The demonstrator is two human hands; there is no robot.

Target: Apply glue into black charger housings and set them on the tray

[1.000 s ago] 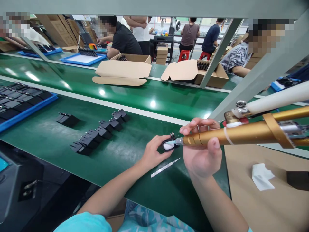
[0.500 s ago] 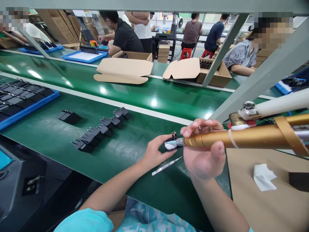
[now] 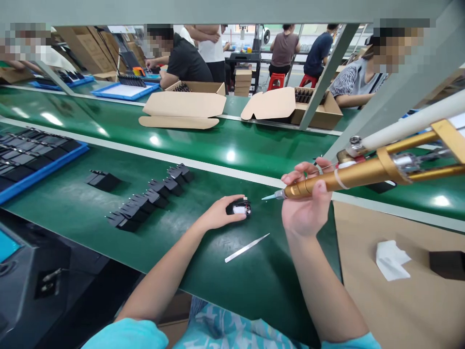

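Note:
Thumb and fingers of my left hand close around a small black housing with a white part inside, low over the green bench. My right hand is wrapped round a gold dispensing gun. Its pale blue tapered nozzle points left, apart from the housing. Below my left hand lies a slim silver pointed tool, maybe tweezers. To the left stands a slanting row of black plug housings with metal pins, and one single black plug housing sits apart.
A blue tray of black units stands at the far left. On the right, a cardboard sheet bears a white paper scrap and a black block. A green conveyor, open cartons and several people are beyond.
The nozzle was at the housing and is now drawn away from it, the gun tilted up to the right. My left hand has shifted left with the housing.

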